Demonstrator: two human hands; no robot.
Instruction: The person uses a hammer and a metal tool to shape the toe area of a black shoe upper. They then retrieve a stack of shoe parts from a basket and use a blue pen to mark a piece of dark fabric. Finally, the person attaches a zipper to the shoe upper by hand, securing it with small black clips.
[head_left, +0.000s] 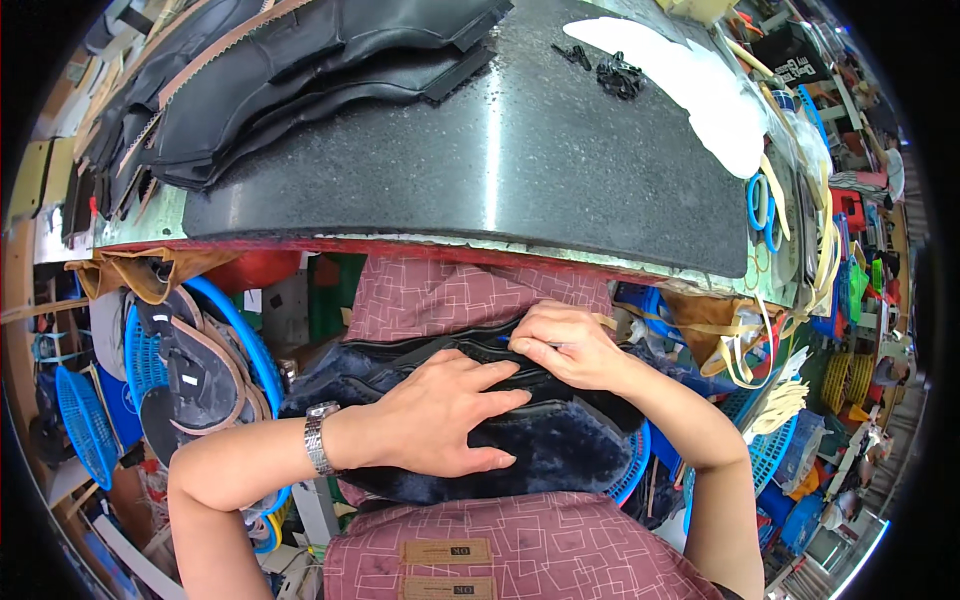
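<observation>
Dark plush piece (pixel 560 450) — curved | left fingers (pixel 500 403) spread on it | right fingers (pixel 542 330) curled together

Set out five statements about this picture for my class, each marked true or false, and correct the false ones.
1. A metal watch is worn on the left wrist. True.
2. The blue-handled scissors lie at the left end of the table. False: they lie at its right end.
3. Black leather pieces are stacked on the table's left side. True.
4. The left hand is nearer the table than the right hand. False: the right hand is nearer.
5. The apron is plain green. False: it is dull purplish red with pale lines.
</observation>
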